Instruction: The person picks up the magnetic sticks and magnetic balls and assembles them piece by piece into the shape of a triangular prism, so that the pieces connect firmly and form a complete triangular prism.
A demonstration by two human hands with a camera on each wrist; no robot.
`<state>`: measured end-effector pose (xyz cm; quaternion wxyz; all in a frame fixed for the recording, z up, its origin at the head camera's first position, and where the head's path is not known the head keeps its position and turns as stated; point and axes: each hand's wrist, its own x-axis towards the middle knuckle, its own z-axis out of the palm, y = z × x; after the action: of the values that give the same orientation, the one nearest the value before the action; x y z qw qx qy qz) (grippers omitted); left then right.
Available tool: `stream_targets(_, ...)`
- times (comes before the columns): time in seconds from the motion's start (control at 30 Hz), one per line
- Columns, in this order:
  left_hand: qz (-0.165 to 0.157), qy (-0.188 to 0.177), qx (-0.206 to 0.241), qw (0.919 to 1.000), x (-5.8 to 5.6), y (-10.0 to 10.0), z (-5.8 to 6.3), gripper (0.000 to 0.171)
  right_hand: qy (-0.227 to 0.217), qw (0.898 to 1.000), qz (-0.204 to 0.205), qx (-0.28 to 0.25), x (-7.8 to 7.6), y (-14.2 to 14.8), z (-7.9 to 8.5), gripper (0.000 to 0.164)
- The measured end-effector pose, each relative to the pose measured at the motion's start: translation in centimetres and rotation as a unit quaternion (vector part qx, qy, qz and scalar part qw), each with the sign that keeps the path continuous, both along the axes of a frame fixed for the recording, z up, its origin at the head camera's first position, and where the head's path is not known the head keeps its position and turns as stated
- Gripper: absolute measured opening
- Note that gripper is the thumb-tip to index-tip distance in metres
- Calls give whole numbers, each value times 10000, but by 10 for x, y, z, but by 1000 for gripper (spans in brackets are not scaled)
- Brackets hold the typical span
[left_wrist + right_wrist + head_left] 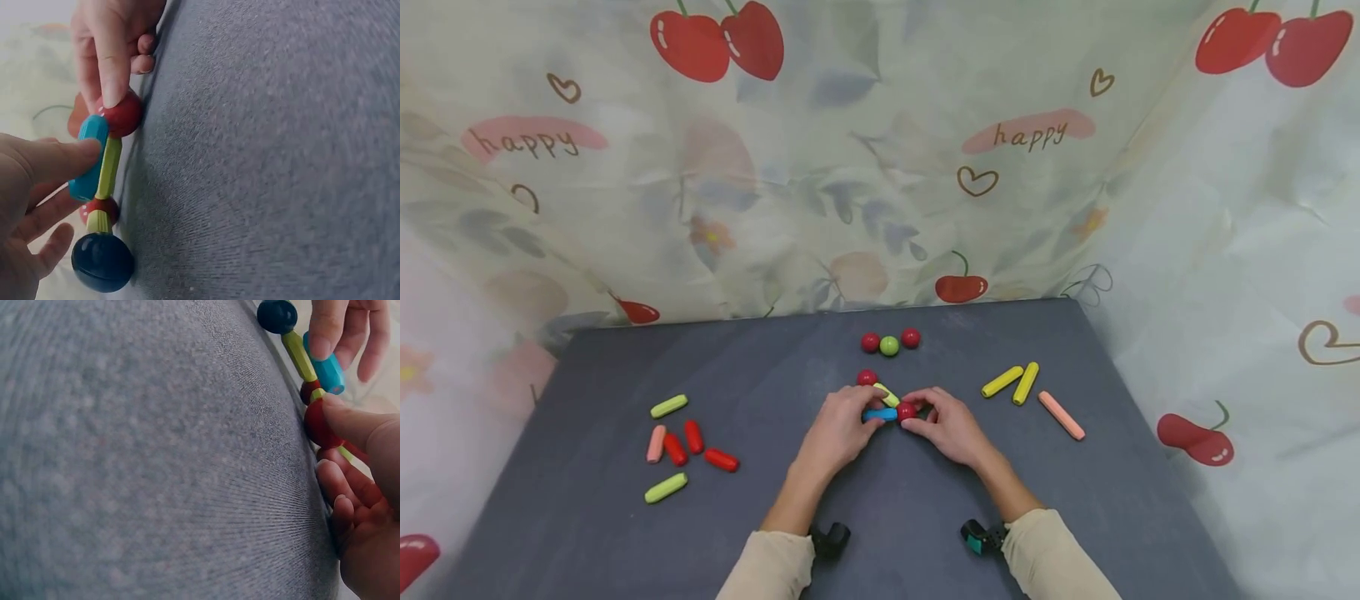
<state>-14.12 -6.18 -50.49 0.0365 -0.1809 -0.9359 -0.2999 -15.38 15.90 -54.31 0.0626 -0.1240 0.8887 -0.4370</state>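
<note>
My left hand [842, 425] pinches a blue rod [92, 159] between thumb and fingers. With thumb and fingertips, my right hand [955, 429] holds a shiny red ball [906, 412] at the rod's right end. A light-green rod [886, 393] runs from this ball back to another red ball [867, 377]. In the left wrist view, a second light-green rod [99, 222] links that far ball to a dark blue ball [103, 262], which the left hand covers in the head view. The blue rod's end lies right at the held ball.
Behind the hands stand two red balls [911, 337] and a green ball [889, 346]. To the right lie two yellow rods [1002, 381] and a pink rod [1062, 416]. Several red rods [722, 459], light-green rods [666, 487] and a pink rod [657, 444] lie left on the dark table [760, 533].
</note>
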Motion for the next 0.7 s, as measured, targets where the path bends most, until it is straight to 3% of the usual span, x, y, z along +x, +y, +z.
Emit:
stream_targets(0.13, 0, 208, -255, 9995, 0, 7, -3, 33, 36, 10000, 29, 24, 0, 0, 0, 35)
stream_targets(0.3, -26, 248, -225, 9994, 1, 1, -4, 31, 18, 10000, 11, 53, 0, -1, 0, 35)
stream_targets(0.37, 145, 85, -140, 9998, 3, -7, -3, 39, 11, 10000, 21, 75, 1, -2, 0, 35)
stream_targets(0.53, 1115, -727, 44, 9911, 12, -34, -6, 51, 58, 10000, 15, 29, 1, -3, 1, 35)
stream_targets(0.6, 1287, -980, 194, 9866, 15, -41, -9, 49, 62, 10000, -15, 39, 1, -3, 1, 35)
stream_targets(0.7, 1277, -1267, 534, 9822, 17, -45, -14, 41, -3, 9999, 2, 146, 3, -4, 0, 35)
